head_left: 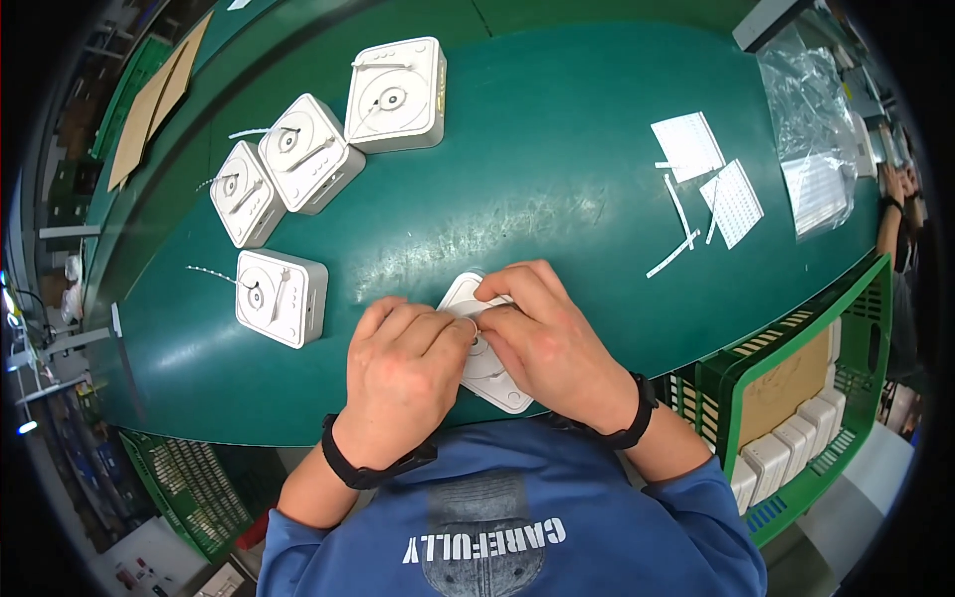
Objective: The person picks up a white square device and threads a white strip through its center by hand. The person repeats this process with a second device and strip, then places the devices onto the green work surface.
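Close to the table's front edge lies a white, square-cornered device shaped like a small record player (pixel 509 394), turned at a slant. My left hand (pixel 408 366) covers its left side, fingers bent and tips pinched together near the disc. From the right, my right hand (pixel 549 343) reaches over the same device with its thumb and fingers curled inward, almost meeting the left fingertips. Whatever the fingertips pinch is hidden. Further left stand similar devices: one alone (pixel 288 303), and three in a touching row (pixel 323 169). Thin pale strips (pixel 214 271) stick out from some discs.
At the right lie white sheets (pixel 688 149) with loose strips (pixel 678 204), beside a clear plastic bag (pixel 808 129). A green crate (pixel 734 403) holding white devices (pixel 796 443) stands at the lower right; another crate (pixel 164 478) is lower left. Another person's hand (pixel 898 187) shows far right.
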The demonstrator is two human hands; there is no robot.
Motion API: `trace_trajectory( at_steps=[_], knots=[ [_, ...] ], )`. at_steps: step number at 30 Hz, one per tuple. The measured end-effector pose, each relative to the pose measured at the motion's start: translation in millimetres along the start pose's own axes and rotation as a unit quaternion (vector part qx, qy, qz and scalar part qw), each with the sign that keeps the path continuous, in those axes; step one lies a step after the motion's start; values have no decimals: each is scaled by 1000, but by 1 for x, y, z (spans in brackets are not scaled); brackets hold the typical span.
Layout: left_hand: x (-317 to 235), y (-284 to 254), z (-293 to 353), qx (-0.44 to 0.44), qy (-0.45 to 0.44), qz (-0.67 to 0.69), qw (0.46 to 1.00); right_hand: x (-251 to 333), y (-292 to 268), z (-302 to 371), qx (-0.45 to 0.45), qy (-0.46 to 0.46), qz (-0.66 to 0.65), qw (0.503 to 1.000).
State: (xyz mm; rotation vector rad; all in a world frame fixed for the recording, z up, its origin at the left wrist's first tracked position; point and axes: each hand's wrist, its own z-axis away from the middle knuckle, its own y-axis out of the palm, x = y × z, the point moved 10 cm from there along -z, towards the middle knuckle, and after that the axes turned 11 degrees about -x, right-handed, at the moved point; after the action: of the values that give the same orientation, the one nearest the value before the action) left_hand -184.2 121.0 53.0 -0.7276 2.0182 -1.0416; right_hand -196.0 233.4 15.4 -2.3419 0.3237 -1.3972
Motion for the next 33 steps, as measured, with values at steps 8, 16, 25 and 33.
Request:
trace_trajectory(
  at_steps=[8,16,25,33],
  knots=[
    [8,5,2,-13,-35,49,998,-3,-1,0,-11,-4,-3,1000],
    [10,8,5,2,-33,50,998,11,5,6,-4,-56,111,992],
    [2,8,-1,12,-12,26,1000,12,-3,14,-17,-47,101,994],
    [10,13,-5,52,-43,42,997,3,-11,22,-46,-17,18,999]
  ],
)
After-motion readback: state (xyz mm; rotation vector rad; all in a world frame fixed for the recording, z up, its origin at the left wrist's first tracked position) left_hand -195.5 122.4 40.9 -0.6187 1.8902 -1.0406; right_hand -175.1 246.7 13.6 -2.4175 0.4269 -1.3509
